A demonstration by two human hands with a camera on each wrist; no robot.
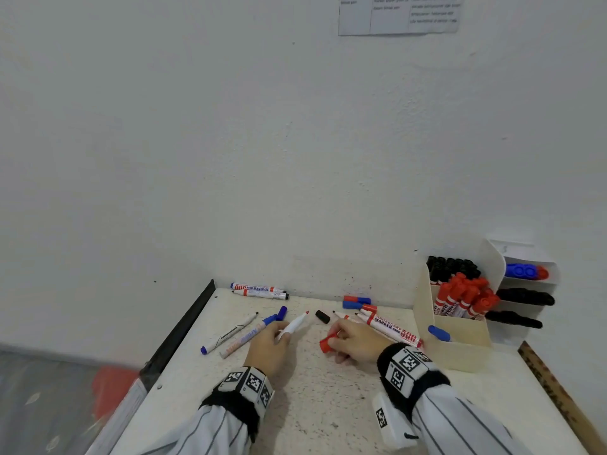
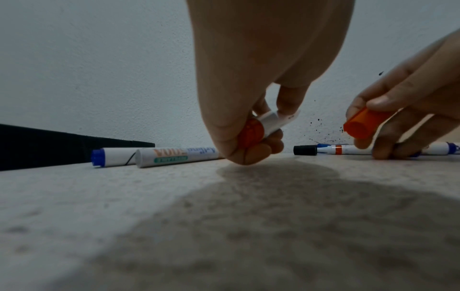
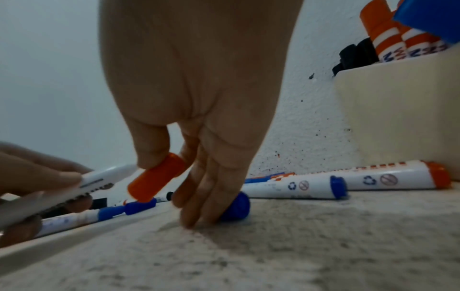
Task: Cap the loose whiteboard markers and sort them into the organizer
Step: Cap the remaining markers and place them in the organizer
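My left hand [image 1: 267, 344] grips an uncapped white marker with a red tip [image 1: 295, 323], its red end plug [image 2: 250, 132] facing the left wrist camera. My right hand [image 1: 356, 341] pinches a red cap [image 1: 327, 343] between thumb and forefinger [image 3: 151, 151], just above the table; the same red cap [image 3: 155, 177] shows open-ended in the left wrist view [image 2: 361, 126]. Cap and tip are a short way apart. The cream organizer [image 1: 460, 343] stands at the right, with capped black and red markers in its back compartments and one blue marker [image 1: 439, 333] in the front one.
Loose markers lie on the speckled table [image 1: 312, 405]: two at the left [image 1: 236, 333], two by the wall [image 1: 259, 290], several near my right hand [image 1: 391, 328]. A black cap [image 1: 322, 316] and blue caps [image 1: 356, 302] lie between. A white rack [image 1: 525, 284] holds more markers. A wooden ruler [image 1: 558, 395] lines the right edge.
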